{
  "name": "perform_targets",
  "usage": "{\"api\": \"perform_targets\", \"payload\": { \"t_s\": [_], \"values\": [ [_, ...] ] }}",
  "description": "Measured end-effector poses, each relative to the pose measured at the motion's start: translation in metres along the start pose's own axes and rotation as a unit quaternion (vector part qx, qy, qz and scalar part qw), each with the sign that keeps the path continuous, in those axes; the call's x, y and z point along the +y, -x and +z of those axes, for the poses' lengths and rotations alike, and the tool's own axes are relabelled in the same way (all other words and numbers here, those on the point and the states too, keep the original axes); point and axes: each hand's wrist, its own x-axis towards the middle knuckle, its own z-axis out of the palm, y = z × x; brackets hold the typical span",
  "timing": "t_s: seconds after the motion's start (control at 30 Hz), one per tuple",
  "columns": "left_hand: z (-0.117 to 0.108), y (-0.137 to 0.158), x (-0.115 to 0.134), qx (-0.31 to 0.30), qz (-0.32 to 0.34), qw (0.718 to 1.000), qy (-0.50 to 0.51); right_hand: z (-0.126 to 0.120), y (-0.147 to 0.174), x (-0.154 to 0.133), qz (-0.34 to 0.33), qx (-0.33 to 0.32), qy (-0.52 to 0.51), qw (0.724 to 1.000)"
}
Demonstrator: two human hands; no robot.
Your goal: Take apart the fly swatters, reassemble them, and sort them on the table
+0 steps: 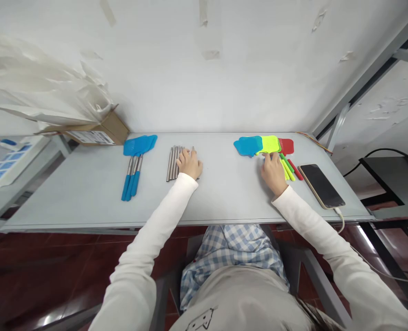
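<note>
My left hand lies over the right end of a row of thin metal rods, its fingers curled in on one rod whose tip pokes out above them. My right hand is closed just below the loose fly swatter heads; what its fingertips grip is hidden. Those heads lie in overlapping blue, yellow-green and red groups. Beside the right hand are yellow, green and red handle grips. Blue fly swatters with metal shafts and blue handles lie together at the left.
A phone with a white cable rests at the table's right side. A cardboard box stands at the back left, with plastic wrapping by it. The wall bounds the back of the grey table.
</note>
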Motion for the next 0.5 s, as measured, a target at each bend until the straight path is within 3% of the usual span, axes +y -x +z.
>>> {"api": "perform_targets", "payload": {
  "t_s": [0.17, 0.37, 0.5],
  "values": [
    [-0.009, 0.014, -0.021, -0.014, 0.059, 0.998, -0.001, -0.001, -0.003, -0.019, -0.097, 0.012, -0.098, 0.990],
    [-0.014, 0.010, -0.056, -0.003, 0.100, 0.995, 0.027, 0.012, -0.020, -0.060, -0.214, -0.031, -0.108, 0.970],
    [-0.013, 0.008, -0.071, 0.001, 0.110, 0.993, 0.044, 0.028, -0.034, -0.067, -0.257, -0.064, -0.149, 0.953]
  ]
}}
